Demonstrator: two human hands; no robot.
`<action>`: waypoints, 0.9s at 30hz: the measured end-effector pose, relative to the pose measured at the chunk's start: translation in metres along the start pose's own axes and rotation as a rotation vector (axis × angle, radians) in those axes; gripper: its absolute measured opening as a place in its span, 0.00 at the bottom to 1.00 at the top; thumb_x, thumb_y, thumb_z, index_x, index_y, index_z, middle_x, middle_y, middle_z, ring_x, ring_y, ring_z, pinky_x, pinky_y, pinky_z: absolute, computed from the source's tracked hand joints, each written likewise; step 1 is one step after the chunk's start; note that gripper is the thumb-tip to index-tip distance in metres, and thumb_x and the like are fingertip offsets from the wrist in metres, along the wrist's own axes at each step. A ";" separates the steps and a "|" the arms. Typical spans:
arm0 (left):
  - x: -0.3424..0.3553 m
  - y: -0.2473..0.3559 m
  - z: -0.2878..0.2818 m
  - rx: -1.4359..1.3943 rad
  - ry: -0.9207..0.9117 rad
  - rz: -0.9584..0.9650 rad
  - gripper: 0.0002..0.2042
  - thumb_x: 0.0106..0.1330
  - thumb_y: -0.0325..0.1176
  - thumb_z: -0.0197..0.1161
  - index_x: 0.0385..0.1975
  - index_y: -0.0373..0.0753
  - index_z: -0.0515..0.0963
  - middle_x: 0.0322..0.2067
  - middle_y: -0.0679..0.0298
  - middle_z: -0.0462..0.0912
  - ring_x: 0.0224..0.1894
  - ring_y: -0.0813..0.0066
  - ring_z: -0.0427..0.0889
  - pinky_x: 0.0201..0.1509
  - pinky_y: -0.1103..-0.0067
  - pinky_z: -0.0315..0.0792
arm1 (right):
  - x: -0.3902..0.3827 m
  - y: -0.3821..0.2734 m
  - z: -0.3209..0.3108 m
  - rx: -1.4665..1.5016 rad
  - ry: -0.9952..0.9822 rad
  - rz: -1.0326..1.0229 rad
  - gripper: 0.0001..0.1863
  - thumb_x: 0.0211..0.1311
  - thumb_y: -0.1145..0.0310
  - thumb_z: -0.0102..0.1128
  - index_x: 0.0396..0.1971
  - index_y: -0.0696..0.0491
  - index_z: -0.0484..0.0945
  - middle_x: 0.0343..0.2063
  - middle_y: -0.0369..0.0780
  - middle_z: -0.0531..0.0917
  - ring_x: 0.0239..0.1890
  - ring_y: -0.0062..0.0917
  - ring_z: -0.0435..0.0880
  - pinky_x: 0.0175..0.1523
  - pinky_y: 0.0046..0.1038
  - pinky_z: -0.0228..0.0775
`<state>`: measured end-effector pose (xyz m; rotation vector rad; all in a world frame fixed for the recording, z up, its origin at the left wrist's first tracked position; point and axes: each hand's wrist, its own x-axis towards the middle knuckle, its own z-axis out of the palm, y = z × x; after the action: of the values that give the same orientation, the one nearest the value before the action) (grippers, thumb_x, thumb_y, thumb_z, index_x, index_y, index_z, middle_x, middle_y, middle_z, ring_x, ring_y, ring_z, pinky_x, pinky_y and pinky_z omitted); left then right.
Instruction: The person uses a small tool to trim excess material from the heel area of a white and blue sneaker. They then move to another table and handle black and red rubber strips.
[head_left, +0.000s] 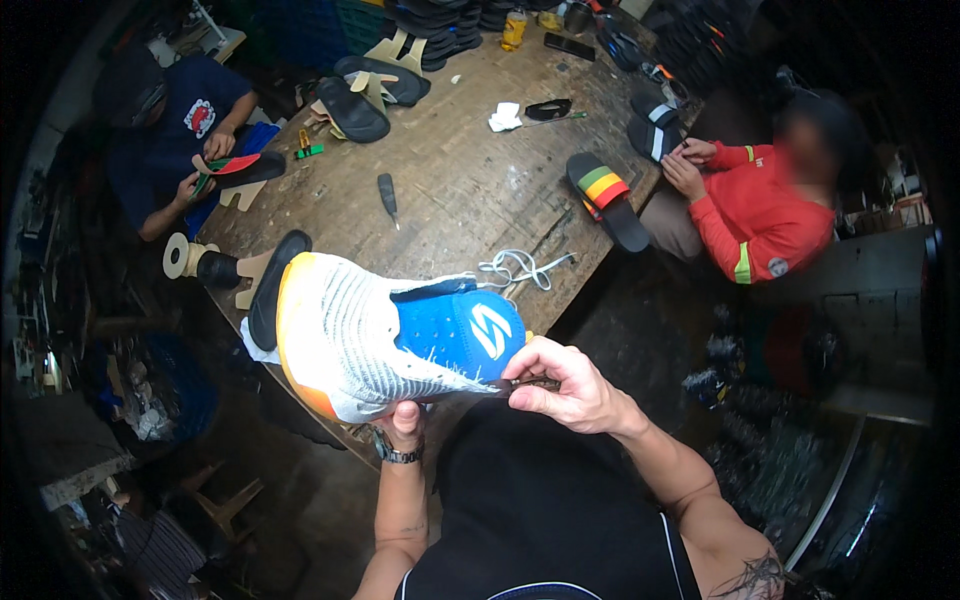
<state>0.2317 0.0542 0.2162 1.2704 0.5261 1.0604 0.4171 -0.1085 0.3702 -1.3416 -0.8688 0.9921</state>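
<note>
A large white and grey knit sneaker (350, 330) with an orange sole edge is held up over the near edge of the table. Its blue tongue or lining (460, 328) bears a white mark, and the fabric along the opening is frayed. My left hand (404, 424) supports the sneaker from beneath; the thumb presses on its near side, while the other fingers are hidden. At the frayed edge, my right hand (566, 384) is closed in a pinch around a thin dark tool (535, 382), whose exact kind I cannot make out.
Sandals and soles lie on the wooden table (330, 215), including a striped slide (606, 195). An awl-like tool (388, 200), white laces (525, 268) and a spool (182, 257) are nearby. Co-workers sit left (185, 130) and right (765, 195), each handling sandals.
</note>
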 end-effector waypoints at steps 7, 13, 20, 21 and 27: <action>0.000 -0.001 0.004 -0.001 0.027 0.034 0.41 0.56 0.55 0.73 0.64 0.34 0.67 0.56 0.57 0.76 0.55 0.63 0.77 0.58 0.68 0.72 | -0.001 -0.001 0.000 0.008 0.043 0.010 0.14 0.63 0.72 0.70 0.44 0.59 0.76 0.32 0.36 0.82 0.35 0.14 0.81 0.42 0.19 0.73; -0.002 -0.004 0.004 -0.096 0.042 -0.018 0.42 0.55 0.52 0.74 0.65 0.34 0.65 0.57 0.57 0.75 0.56 0.63 0.76 0.60 0.68 0.72 | -0.001 0.006 0.003 0.164 0.045 0.070 0.12 0.64 0.74 0.69 0.43 0.59 0.76 0.38 0.35 0.80 0.38 0.14 0.80 0.45 0.19 0.73; -0.009 -0.015 0.002 -0.136 0.126 -0.064 0.44 0.53 0.54 0.71 0.67 0.37 0.61 0.59 0.57 0.71 0.59 0.56 0.73 0.63 0.61 0.69 | -0.001 0.008 0.008 0.273 0.078 0.091 0.11 0.65 0.73 0.68 0.42 0.59 0.76 0.38 0.34 0.80 0.38 0.14 0.80 0.45 0.19 0.73; -0.008 -0.016 0.004 -0.150 0.135 -0.060 0.44 0.53 0.54 0.71 0.67 0.38 0.61 0.59 0.56 0.71 0.59 0.56 0.73 0.64 0.61 0.69 | -0.001 0.008 0.009 0.288 0.090 0.097 0.11 0.65 0.73 0.68 0.42 0.58 0.76 0.37 0.34 0.80 0.38 0.14 0.79 0.45 0.19 0.73; 0.001 -0.008 0.028 -0.171 0.219 0.015 0.45 0.54 0.55 0.69 0.69 0.40 0.59 0.62 0.56 0.68 0.62 0.57 0.69 0.67 0.61 0.65 | -0.002 0.005 0.014 0.343 0.130 0.105 0.11 0.66 0.72 0.68 0.42 0.58 0.75 0.35 0.34 0.80 0.37 0.13 0.79 0.44 0.18 0.72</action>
<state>0.2574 0.0412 0.2161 1.0158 0.5784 1.2389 0.4035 -0.1052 0.3661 -1.1511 -0.5066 1.0681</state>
